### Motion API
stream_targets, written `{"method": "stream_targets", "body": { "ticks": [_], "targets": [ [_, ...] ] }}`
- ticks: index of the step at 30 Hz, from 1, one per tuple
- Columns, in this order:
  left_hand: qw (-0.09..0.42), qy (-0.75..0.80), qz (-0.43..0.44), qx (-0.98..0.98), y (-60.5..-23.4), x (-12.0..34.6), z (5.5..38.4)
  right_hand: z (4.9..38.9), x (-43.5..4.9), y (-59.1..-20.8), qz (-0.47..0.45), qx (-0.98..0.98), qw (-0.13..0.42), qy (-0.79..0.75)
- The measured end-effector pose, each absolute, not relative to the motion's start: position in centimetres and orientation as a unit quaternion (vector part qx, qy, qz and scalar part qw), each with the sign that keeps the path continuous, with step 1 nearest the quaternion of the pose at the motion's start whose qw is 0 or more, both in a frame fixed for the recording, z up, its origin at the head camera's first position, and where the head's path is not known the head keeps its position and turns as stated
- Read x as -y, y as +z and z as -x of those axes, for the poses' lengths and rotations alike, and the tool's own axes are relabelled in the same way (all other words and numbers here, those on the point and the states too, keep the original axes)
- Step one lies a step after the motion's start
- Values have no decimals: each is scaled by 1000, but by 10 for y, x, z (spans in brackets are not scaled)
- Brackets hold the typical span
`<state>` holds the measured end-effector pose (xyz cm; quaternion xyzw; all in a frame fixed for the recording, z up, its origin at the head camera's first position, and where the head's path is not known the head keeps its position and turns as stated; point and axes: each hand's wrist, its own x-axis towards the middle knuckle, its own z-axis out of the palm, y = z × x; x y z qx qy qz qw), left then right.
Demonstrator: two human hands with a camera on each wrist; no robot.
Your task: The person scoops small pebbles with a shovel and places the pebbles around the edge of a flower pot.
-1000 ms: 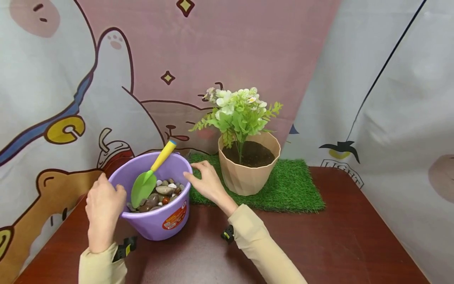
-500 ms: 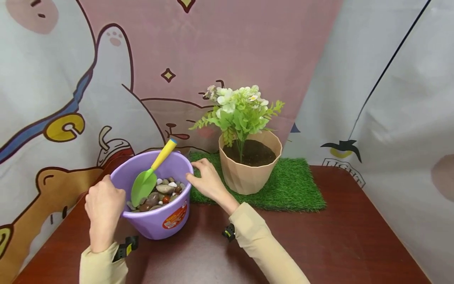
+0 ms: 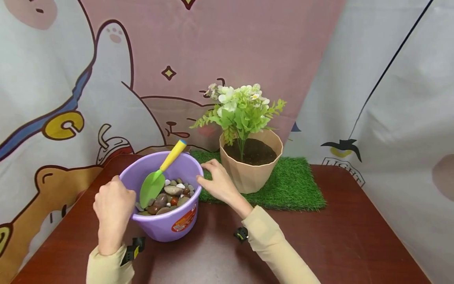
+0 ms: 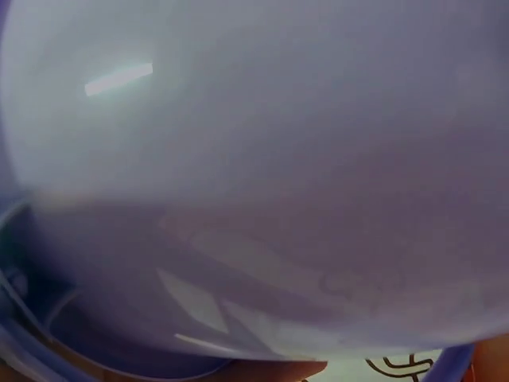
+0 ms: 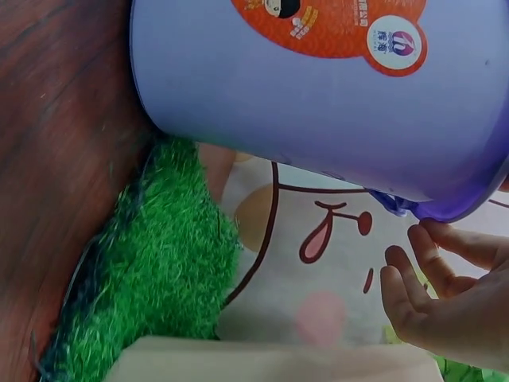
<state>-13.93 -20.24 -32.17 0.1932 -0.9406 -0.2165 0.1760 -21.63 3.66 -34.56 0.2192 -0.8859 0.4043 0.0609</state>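
A purple plastic bucket (image 3: 166,228) with a red label stands at the left of the table. Smooth pebbles (image 3: 173,190) lie in it, and a green trowel (image 3: 152,187) with a yellow handle leans on them, handle end above the rim. My left hand (image 3: 115,207) grips the bucket's left rim, knuckles up; its fingertips are hidden. At the opposite side, my right hand (image 3: 221,183) holds the rim between thumb and index finger, while the other fingers (image 5: 406,278) curl loosely below the rim in the right wrist view. Purple bucket wall (image 4: 262,159) fills the left wrist view.
A beige faceted pot (image 3: 248,173) with dark soil and a white-flowered plant (image 3: 241,108) stands right of the bucket on a green turf mat (image 3: 298,189). The mat lies on a reddish-brown table (image 3: 340,244). A cartoon-print cloth (image 3: 142,59) hangs behind.
The bucket, with trowel and pebbles inside, has shifted slightly right, both hands moving along with it. My left fingers have closed over the rim. Pot and mat stay put.
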Motion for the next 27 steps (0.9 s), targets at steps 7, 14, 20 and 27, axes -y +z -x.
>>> {"method": "stream_targets", "body": {
  "ticks": [7,14,20,27],
  "targets": [
    [175,-192,-172,950,-317,190,136,209,-56,-347,-230,877,78,414],
    [196,-170,-145,955,-317,178,132,203,-72,-348,-235,871,85,424],
    [187,-157,-131,961,-316,166,127,200,-85,-349,-245,873,102,409],
    [179,-149,-117,965,-314,152,121,192,-103,-348,-262,870,113,402]
  ]
}}
